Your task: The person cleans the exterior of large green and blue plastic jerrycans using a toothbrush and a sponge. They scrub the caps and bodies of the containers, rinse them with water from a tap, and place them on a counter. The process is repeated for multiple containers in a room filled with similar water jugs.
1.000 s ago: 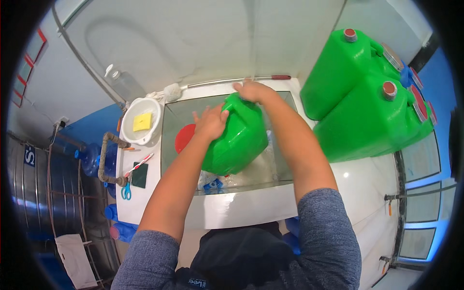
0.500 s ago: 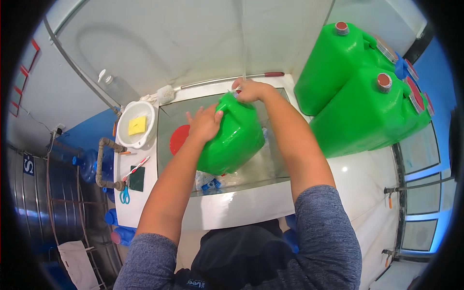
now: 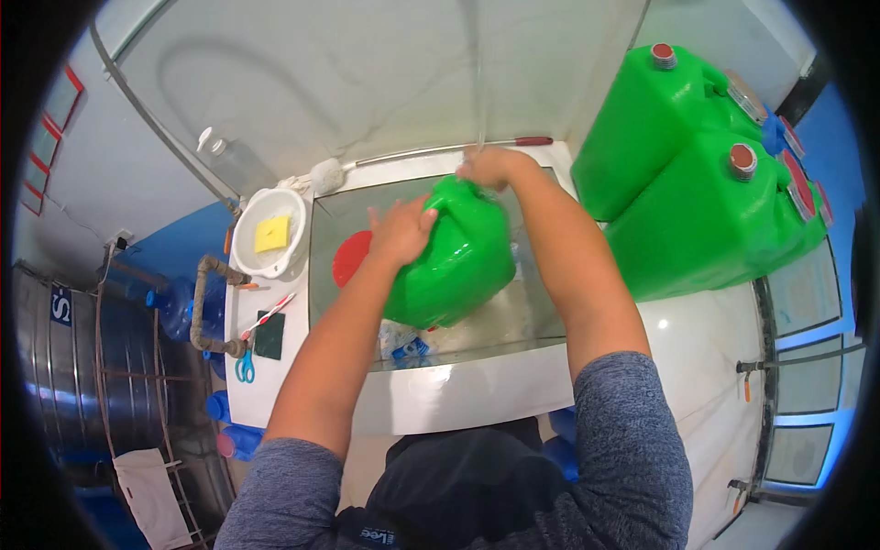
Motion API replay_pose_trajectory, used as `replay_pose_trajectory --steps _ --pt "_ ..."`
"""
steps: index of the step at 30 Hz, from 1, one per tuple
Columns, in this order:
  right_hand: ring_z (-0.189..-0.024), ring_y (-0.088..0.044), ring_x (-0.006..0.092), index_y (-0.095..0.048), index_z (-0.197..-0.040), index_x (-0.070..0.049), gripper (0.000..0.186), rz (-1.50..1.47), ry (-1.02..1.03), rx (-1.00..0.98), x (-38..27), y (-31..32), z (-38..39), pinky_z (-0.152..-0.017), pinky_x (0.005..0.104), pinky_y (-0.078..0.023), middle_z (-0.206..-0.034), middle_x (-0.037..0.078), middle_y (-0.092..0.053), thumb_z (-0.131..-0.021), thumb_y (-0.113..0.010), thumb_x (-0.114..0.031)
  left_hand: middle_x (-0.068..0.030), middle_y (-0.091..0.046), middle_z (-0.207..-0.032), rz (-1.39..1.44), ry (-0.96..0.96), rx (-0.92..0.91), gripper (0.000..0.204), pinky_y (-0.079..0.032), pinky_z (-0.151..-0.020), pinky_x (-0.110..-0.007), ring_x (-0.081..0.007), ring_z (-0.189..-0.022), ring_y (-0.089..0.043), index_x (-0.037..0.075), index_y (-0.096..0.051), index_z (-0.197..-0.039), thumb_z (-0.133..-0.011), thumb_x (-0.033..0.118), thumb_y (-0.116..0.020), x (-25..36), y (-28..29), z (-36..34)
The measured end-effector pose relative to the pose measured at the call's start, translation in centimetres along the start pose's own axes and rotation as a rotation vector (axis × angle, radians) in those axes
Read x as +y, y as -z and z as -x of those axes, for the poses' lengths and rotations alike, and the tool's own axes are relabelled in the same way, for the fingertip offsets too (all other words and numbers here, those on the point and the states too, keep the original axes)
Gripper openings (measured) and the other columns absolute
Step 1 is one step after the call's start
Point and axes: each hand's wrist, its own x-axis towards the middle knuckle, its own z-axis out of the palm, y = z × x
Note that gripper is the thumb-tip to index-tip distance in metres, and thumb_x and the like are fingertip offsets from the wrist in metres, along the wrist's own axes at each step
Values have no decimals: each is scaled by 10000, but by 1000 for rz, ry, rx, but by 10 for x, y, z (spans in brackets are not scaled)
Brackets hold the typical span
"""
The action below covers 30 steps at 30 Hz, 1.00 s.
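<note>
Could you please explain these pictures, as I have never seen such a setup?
No machine here: these are a person's bare hands, seen from a wide fisheye camera worn on the head, so edges bend. The left hand is on a green jug near its handle; the right hand is at the jug's top. On the white counter, left of the sink, are blue scissors, a dark green pad and a white basin holding a yellow sponge. Two green containers stand on the right.

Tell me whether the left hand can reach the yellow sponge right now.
Probably yes: the yellow sponge lies uncovered in the white basin, left of the left hand, and nothing seems to block the way. The hand would first have to leave the green jug.
</note>
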Motion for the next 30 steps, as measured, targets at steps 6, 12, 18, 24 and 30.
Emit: replay_pose_trajectory --steps 6,12,18,24,30 --pt "-703 -654 202 -639 -1029 -24 263 -505 229 -116 -13 36 16 -720 317 -547 -890 80 -671 -963 -644 -278 -146 -480 -1525 -28 48 12 613 -102 -1185 -690 -382 -1454 -377 191 -313 -1584 -1057 503 -319 -8 -1 -8" --pt "-716 -636 129 -648 -976 -22 146 -967 157 151 -2 33 22 -678 267 -558 -850 55 -662 -872 -716 -98 -176 -396 -1578 -97 -275 78 674 -184 -1227 -550 -390 -1460 -359 74 -265 -1586 -1032 434 -401 38 -24 -34" --pt "-718 -642 122 -658 -1001 -9 167 -1110 251 141 -6 37 22 -625 277 -554 -867 75 -677 -834 -668 -4 -188 -288 -1628 -132 -189 -97 708 -285 -1209 -481 -403 -1456 -351 14 -262 -1567 -1022 435 -426 88 -16 -41" --pt "-684 -629 129 -673 -997 -27 147 -934 383 -132 -21 31 26 -589 261 -511 -795 50 -654 -860 -681 -79 -191 -270 -1635 -74 -150 -66 678 -298 -1200 -487 -414 -1457 -345 52 -252 -1581 -1029 404 -430 55 -20 -51" --pt "-565 -528 144 -693 -926 -21 165 -811 292 157 -10 17 5 -527 339 -451 -681 57 -614 -876 -687 -178 -195 -337 -1603 6 -162 -29 650 -281 -1192 -539 -381 -1460 -353 42 -318 -1557 -1042 433 -385 46 -11 -38"
